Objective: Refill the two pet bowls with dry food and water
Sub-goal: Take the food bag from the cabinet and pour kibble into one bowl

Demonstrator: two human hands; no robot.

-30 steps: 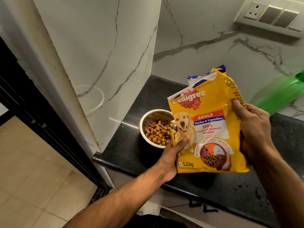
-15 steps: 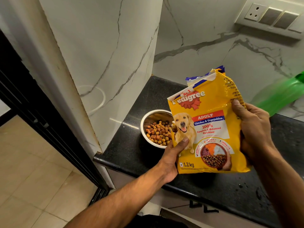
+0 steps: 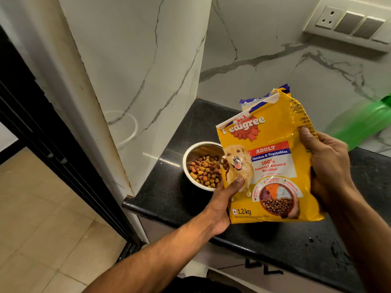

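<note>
A yellow dog food bag (image 3: 273, 166) with a torn-open top is held upright above the black counter (image 3: 169, 197). My left hand (image 3: 224, 197) grips its lower left edge, thumb on the front. My right hand (image 3: 325, 163) holds its right side. Behind the bag's left edge stands a steel bowl (image 3: 191, 163) holding brown and orange kibble (image 3: 206, 171); the bag hides the bowl's right part. No second bowl is visible.
A green plastic container (image 3: 364, 123) leans at the right by the marble wall. A socket and switch panel (image 3: 349, 24) sits high on the right. The counter ends at its left corner, with tiled floor (image 3: 42, 218) and a dark door frame (image 3: 31, 123) beyond.
Almost nothing differs: the bag and both hands keep the same grip and place. The view has shifted slightly.
</note>
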